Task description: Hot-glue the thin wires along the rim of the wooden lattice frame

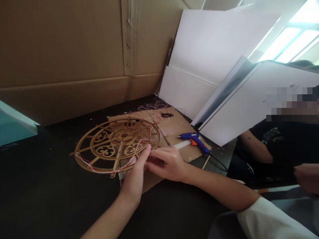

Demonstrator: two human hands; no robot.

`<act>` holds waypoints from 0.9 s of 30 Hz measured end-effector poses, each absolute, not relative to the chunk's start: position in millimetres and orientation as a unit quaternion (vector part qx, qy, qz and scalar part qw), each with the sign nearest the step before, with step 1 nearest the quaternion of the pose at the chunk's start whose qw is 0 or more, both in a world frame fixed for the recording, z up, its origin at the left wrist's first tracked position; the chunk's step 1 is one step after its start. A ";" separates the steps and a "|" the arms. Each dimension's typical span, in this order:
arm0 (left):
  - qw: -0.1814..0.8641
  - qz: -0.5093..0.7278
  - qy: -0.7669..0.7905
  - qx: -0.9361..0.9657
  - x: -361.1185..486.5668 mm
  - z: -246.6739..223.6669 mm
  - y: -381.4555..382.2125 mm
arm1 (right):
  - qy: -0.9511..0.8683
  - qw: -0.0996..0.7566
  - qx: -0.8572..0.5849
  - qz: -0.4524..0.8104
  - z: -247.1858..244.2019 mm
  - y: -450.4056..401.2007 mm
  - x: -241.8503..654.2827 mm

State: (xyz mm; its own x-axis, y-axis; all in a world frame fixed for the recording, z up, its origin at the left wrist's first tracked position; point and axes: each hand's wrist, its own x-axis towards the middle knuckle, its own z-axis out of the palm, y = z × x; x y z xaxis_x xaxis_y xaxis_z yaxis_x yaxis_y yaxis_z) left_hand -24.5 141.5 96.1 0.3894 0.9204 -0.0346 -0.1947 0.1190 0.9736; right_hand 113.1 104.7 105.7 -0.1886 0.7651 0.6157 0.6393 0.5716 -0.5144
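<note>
A round fretwork disc of thin laser-cut wood [116,135] lies tilted at the edge of a brown cardboard sheet [175,124]. Thin red and white wires [104,171] run along its rim and trail off in a tangle across the cardboard. My left hand [134,176] comes up from below, its fingers against the disc's lower right rim. My right hand [165,164] pinches that same rim beside it, though the fingertips are partly hidden. Just beyond my right hand, a blue hot glue gun [195,141] with an orange trigger rests on the cardboard, its black cord trailing right.
Large white boards [211,46] lean at the back right against a corrugated cardboard wall [64,53]. All this stands on a dark tabletop [50,199]. A seated person in a black T-shirt [281,146] is at the right, with a hand [307,177] at the frame edge.
</note>
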 end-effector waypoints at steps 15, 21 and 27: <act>0.828 0.370 0.299 0.296 -12.2 100.4 159.0 | -0.408 0.334 -0.843 -0.104 104.2 43.5 227.9; 0.813 0.372 0.292 0.339 -14.3 97.5 153.2 | -0.383 0.211 -0.895 -0.082 80.1 40.8 231.9; 0.805 0.361 0.285 0.375 -15.3 91.9 152.6 | -0.364 0.221 -0.901 -0.085 80.0 48.4 237.2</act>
State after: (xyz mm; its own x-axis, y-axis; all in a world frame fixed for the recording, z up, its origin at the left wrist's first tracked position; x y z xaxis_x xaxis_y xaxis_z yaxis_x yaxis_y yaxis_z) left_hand -15.3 152.6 91.9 0.5775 0.7945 -0.1880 -0.3672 0.4584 0.8093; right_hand 237.2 48.4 80.0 0.7205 0.6181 0.3142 0.6934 -0.6374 -0.3360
